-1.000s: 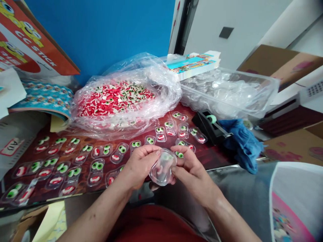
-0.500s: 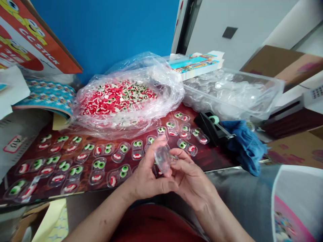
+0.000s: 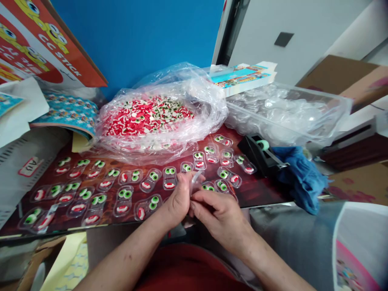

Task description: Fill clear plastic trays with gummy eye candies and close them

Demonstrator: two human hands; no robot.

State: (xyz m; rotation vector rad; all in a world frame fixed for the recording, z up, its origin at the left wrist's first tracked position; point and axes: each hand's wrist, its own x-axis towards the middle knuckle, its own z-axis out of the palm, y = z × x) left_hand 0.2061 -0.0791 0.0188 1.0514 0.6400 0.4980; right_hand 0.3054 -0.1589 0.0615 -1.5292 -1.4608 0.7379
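Between my hands is a small clear plastic blister shell (image 3: 196, 181), tilted nearly edge-on, so its inside is hard to see. My left hand (image 3: 178, 202) is closed around its left side. My right hand (image 3: 222, 218) pinches at its near edge with thumb and forefinger; whether a smaller piece is in that pinch is hidden. Around and beyond my hands, several clear blister packs (image 3: 123, 201) lie in loose rows on the dark red table (image 3: 266, 188). Most show two green eyes and a red-and-white mouth.
An open plastic bag (image 3: 212, 109) holds many eye and mouth pieces (image 3: 142, 117). Behind right, a clear bin (image 3: 339, 121) is full of empty shells. A black tape dispenser (image 3: 257, 157) and blue cloth (image 3: 303, 178) sit at the right. An orange-and-white box (image 3: 69, 60) stands at left.
The blister shell has turned from facing me to nearly edge-on, and my hands have closed in around it. The whole view has shifted slightly, with the table moving right in it.
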